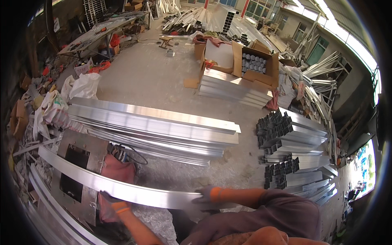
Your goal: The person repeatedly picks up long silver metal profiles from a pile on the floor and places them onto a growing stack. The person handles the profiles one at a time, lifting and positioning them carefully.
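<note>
Both gloved hands (110, 201) (206, 194) low, fingers curled.

floor (147, 77): bare concrete | windows (261, 8): far wall, daylight | workbench (96, 32): cluttered, far left

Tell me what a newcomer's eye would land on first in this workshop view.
First, the long shiny aluminium profile running across the lower left, gripped by two gloved hands: the left hand beneath it, the right hand at its near end. Behind it, mid-floor, lies a broad stack of silver profiles, and at the right a pile of dark-ended hollow sections.
</note>
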Demonstrator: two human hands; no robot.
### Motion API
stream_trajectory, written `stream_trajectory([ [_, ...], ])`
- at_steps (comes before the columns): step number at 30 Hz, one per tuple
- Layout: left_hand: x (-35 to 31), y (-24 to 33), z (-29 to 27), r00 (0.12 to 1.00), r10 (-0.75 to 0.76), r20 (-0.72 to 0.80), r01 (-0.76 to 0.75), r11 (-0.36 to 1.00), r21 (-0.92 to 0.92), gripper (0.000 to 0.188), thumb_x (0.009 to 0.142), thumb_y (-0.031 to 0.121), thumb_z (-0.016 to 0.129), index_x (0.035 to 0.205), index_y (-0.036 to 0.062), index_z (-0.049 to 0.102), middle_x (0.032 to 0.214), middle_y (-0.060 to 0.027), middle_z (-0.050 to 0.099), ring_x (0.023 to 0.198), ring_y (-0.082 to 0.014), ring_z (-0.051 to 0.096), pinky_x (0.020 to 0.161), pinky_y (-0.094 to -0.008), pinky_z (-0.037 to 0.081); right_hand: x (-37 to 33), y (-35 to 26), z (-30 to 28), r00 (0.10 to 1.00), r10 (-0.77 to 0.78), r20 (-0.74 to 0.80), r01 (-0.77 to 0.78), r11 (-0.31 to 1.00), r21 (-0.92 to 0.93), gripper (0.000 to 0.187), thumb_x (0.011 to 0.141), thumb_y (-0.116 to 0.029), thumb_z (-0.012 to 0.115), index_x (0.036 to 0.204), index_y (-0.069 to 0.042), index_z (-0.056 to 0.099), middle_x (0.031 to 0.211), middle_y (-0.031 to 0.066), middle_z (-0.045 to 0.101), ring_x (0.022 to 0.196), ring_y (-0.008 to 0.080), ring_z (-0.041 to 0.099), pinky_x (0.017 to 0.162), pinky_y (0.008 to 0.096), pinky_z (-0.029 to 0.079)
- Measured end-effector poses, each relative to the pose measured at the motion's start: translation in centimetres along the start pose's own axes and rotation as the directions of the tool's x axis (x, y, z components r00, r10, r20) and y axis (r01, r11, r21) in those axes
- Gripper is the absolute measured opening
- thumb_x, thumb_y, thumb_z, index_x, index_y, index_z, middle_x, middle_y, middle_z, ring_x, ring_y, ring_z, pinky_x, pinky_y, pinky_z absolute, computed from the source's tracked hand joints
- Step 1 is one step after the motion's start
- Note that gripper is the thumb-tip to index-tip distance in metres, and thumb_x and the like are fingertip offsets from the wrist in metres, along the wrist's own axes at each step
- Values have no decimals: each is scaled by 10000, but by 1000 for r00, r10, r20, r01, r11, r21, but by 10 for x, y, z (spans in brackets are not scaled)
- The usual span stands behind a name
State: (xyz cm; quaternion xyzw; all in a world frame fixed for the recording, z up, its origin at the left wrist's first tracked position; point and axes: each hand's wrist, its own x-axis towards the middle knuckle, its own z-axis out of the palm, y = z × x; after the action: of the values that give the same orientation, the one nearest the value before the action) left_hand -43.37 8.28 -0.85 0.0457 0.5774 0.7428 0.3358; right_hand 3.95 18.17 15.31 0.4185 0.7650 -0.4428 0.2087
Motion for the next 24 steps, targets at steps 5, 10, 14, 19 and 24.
stream_trajectory([
  [5,10,93,36,957,-279,-78,280,960,-5,958,895,754,537,1443,-30,487,1377,-174,582,1146,-325,622,1005,-440,513,70,-63,23,995,-89,-46,89,996,-18,881,887,-768,491,1337,-18,592,1237,262,662,1165,436,624,993,495,481],
  [10,94,68,-72,928,-369,-48,372,925,79,965,855,776,572,1421,-3,518,1369,-162,589,1159,-329,612,1002,-477,513,80,-94,22,989,-139,-42,139,990,-2,891,890,-768,483,1374,-24,571,1320,253,624,1230,432,587,1033,494,461],
  [14,50,22,-58,894,-446,39,431,882,193,975,844,788,577,1456,36,476,1420,-135,549,1224,-327,566,1051,-504,463,46,-27,18,991,-132,-30,135,982,130,818,889,-721,534,1402,-85,571,1329,212,633,1243,396,587,1038,460,459],
  [19,-79,-8,46,843,-538,4,516,809,281,985,830,816,562,1504,105,453,1470,-87,527,1290,-326,523,1099,-548,407,9,125,62,976,-173,-134,186,978,92,742,920,-673,541,1365,-82,594,1220,230,678,1129,409,641,963,471,498],
  [24,-172,-82,64,902,-410,138,358,886,294,986,850,769,604,1309,-103,585,1211,-169,650,1040,-320,638,946,-442,528,-78,216,82,981,-86,-175,109,986,130,706,924,-686,507,1220,-68,678,1086,240,704,1031,419,661,902,503,504],
])
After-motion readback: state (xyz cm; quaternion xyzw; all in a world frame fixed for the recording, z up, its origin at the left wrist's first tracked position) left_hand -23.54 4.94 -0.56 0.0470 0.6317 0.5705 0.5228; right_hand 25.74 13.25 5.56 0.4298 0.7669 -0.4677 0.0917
